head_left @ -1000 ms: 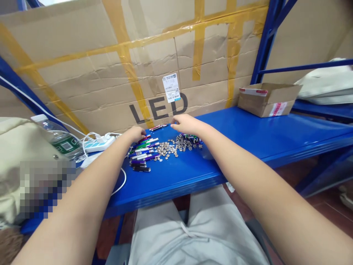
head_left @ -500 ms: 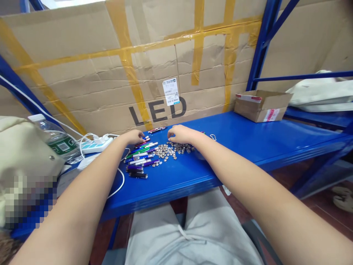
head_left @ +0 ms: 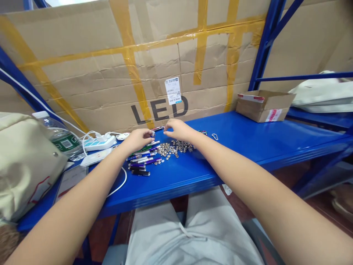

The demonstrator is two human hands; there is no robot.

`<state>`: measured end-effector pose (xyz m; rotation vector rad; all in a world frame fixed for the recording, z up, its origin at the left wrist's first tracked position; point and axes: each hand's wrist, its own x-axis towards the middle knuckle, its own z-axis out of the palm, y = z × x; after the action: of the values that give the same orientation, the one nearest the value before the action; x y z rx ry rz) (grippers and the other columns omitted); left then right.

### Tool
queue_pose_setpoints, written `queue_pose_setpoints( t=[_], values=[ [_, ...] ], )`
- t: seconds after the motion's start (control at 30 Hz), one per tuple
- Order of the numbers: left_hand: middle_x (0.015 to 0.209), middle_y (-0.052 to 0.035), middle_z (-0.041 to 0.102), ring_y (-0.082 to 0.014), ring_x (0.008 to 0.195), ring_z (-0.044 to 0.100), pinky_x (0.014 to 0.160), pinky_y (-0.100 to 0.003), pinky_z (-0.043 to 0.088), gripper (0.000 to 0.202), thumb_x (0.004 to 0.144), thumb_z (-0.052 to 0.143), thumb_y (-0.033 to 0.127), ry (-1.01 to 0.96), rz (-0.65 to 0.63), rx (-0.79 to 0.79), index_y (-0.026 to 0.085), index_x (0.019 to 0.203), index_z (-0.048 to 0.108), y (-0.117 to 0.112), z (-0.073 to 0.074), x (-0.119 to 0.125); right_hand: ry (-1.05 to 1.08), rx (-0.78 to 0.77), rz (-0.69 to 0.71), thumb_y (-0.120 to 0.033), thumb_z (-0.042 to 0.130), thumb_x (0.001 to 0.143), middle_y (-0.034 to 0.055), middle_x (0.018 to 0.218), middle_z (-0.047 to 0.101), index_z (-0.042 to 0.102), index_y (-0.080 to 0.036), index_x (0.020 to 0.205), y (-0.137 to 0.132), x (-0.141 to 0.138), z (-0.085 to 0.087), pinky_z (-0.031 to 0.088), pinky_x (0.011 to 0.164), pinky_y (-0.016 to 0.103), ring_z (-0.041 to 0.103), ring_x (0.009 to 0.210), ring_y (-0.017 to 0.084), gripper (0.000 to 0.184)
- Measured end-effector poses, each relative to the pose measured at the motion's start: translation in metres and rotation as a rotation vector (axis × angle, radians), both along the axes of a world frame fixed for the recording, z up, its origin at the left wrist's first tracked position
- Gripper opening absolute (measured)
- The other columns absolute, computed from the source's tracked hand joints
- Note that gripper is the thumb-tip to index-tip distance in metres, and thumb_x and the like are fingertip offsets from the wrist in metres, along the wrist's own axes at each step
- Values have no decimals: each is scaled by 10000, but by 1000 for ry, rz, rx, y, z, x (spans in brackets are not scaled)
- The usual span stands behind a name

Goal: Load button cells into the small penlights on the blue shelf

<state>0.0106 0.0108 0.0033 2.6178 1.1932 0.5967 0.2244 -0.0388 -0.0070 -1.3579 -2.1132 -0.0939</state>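
Observation:
Over the blue steel shelf [head_left: 242, 147], my left hand [head_left: 138, 140] pinches a small dark-and-silver item [head_left: 152, 134] in its fingertips. The item is too small to name. My right hand [head_left: 178, 130] hangs just right of it, with curled fingers holding nothing visible. Its fingertips are close to a lone slim pen light [head_left: 158, 129]. Below the hands lie rows of slim metal pen lights [head_left: 139, 160] in purple, silver and green. Beside them is a heap of silver button cells [head_left: 172, 149]. My left hand hides part of the pen rows.
A white power strip [head_left: 98, 142] with cables, a water bottle [head_left: 59, 135] and a beige bag [head_left: 27, 162] stand at the left. An open cardboard box [head_left: 263, 106] sits at the right, near a small carabiner [head_left: 214, 137]. Taped cardboard stands behind the shelf.
Both hands have moved up and toward each other, above the pen rows and button cells. My left fingertips now pinch the small item. The view has shifted slightly.

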Motion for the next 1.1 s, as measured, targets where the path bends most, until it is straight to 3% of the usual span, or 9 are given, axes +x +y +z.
queue_pose_setpoints(
  t=[0.07,0.2,0.4,0.7,0.9,1.1],
  values=[
    [898,-48,726,-207,824,658,752,-314,495,284,741,614,402,-113,-62,-70,182,912,666,-9,-9,2,127,96,135,-221,591,828,72,956,677,685,-161,874,-2,-1,2,451,864,303,601,939,170,121],
    [916,-53,727,-216,857,658,793,-336,495,293,731,629,410,-245,-124,-86,179,905,674,-19,-18,7,191,143,316,-189,623,809,51,912,661,682,-165,847,-9,-9,3,461,853,304,600,910,149,74],
    [859,-40,730,-223,830,663,767,-324,489,252,713,637,351,-284,-63,-63,184,892,699,-30,-14,9,182,133,356,-184,626,812,43,905,657,693,-189,867,-15,-14,4,461,855,323,600,911,153,87],
    [855,-37,730,-206,829,660,744,-301,492,212,744,617,333,-270,-96,-19,185,873,698,-29,-17,6,170,125,369,-222,633,817,44,927,681,699,-195,887,-12,-15,0,468,844,330,614,910,163,100],
    [960,-21,733,-195,874,661,806,-299,493,191,765,607,242,-278,-83,99,208,921,712,-31,-15,5,143,117,287,-247,639,807,59,958,686,688,-179,987,-13,-5,6,476,830,317,620,906,169,199],
    [1058,-14,720,-199,1023,635,934,-330,468,249,796,575,189,-198,-118,267,226,1007,703,-33,-11,4,-146,-98,-16,-221,651,777,82,1004,679,721,-185,930,-8,13,5,452,882,341,605,956,209,172]
  ],
)
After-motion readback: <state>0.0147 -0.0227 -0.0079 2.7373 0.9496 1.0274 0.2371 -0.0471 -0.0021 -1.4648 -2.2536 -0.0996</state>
